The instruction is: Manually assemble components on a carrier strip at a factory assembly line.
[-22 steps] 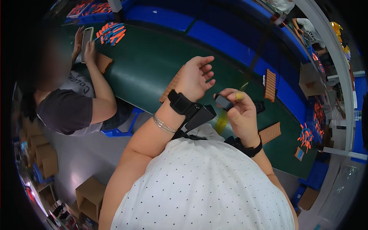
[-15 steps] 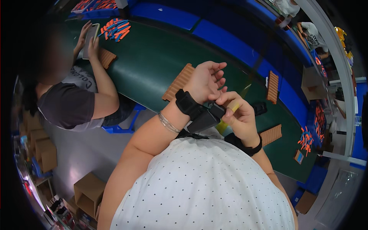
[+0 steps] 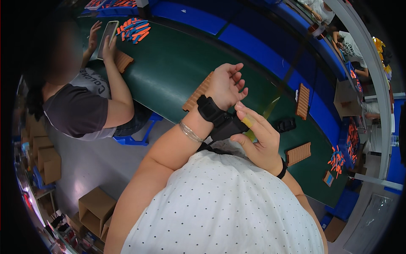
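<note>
My left hand (image 3: 225, 86) is raised palm up, its fingers loosely bent and holding nothing. Around its wrist sits a black strap (image 3: 209, 111) that carries a black box-shaped device (image 3: 228, 128). A silvery bracelet (image 3: 191, 132) circles the forearm below. My right hand (image 3: 263, 142) lies against the device's right side with fingers stretched out and the thumb apart from them; whether it presses on the device I cannot tell. A yellow patch (image 3: 248, 121) shows on one of its fingers. A black band (image 3: 282, 168) is on the right wrist.
On the green table (image 3: 169, 55) lie brown ribbed trays (image 3: 298, 153), a black object (image 3: 286, 125) and piles of orange and blue sticks (image 3: 134, 30). At the left, another person (image 3: 80, 106) holds a phone (image 3: 108, 38). Cardboard boxes (image 3: 96, 211) stand on the floor.
My right hand's fingers have straightened from a pinch at the device's edge and now lie along its side. The device sits closer to my left wrist. My left hand has shifted slightly.
</note>
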{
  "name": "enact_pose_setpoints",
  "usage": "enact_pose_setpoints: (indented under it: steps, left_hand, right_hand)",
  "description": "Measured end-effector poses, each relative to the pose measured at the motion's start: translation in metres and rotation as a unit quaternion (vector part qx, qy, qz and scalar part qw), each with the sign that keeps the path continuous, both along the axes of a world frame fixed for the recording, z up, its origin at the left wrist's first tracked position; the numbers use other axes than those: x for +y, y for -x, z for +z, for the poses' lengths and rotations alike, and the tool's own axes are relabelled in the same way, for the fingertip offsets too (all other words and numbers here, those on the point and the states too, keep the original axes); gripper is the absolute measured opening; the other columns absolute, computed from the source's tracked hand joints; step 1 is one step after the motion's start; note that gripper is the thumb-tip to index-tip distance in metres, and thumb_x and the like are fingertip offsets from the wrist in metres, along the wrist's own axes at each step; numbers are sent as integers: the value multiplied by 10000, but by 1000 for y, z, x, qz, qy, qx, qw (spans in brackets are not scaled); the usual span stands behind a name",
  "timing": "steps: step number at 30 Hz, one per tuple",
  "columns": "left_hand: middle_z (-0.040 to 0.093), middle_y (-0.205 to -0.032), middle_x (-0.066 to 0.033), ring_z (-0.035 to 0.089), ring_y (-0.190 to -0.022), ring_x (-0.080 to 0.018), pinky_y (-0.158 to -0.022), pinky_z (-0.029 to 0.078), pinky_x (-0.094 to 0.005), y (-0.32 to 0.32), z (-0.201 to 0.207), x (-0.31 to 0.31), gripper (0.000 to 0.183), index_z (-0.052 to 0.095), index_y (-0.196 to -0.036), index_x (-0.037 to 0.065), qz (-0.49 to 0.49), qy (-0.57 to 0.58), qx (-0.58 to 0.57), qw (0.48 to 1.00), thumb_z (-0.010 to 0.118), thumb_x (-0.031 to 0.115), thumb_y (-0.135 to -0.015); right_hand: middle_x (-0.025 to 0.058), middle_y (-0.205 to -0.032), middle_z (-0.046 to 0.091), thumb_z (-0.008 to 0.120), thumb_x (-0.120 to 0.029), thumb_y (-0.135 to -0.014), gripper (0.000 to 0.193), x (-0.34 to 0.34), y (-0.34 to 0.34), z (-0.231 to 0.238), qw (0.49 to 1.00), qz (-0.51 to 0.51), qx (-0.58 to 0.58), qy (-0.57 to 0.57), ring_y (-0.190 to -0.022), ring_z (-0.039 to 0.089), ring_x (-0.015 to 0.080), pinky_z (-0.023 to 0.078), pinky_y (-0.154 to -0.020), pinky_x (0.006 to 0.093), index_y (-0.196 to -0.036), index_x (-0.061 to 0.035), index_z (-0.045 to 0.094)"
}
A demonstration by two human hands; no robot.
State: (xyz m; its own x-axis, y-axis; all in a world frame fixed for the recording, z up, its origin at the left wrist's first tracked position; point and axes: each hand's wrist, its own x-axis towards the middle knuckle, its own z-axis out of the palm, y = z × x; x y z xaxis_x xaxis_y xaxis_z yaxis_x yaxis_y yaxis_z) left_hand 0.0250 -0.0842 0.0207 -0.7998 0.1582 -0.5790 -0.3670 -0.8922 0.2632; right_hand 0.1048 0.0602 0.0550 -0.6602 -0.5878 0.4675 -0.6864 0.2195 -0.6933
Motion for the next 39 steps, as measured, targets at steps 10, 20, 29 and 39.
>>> enact_pose_setpoints:
  steps: [10, 20, 29, 39]
  left_hand:
    - [445, -728, 13, 416, -737, -159, -812, 361, -389, 12, -6, -5, 132, 583, -930, 131, 84, -103, -48, 990, 467, 168, -879]
    - [436, -682, 9, 426, -675, -176, -737, 382, -388, 29, -46, -19, 138, 524, -747, 124, 54, -109, 9, 993, 533, 184, -872]
    - [456, -734, 41, 432, -696, -130, -708, 399, -333, -9, -56, -49, 157, 605, -980, 152, 68, 159, -25, 985, 554, 216, -846]
    - [473, -747, 35, 447, -713, -136, -743, 396, -320, -18, -43, -36, 159, 596, -981, 149, 1, 145, -20, 989, 553, 224, -848]
  right_hand:
    - [183, -1199, 603, 712, 72, -689, 504, -10, -3, -19, 991, -32, 127, 5, -1156, 566, 340, 502, -921, 355, -1177, 26, 593]
    - [174, -1248, 575, 768, -60, -686, 624, 0, 13, -24, 998, -16, 50, -36, -1253, 473, 356, 384, -1041, 419, -1262, 5, 537]
    - [168, -1066, 607, 618, 53, -732, 267, 178, 45, -116, 869, -478, -19, -125, -940, 603, 331, 498, -814, 378, -984, -26, 659]
    - [85, -895, 611, 759, -208, -705, 157, 171, 36, -125, 833, -476, 18, -282, -845, 532, 289, 456, -763, 375, -768, -69, 723]
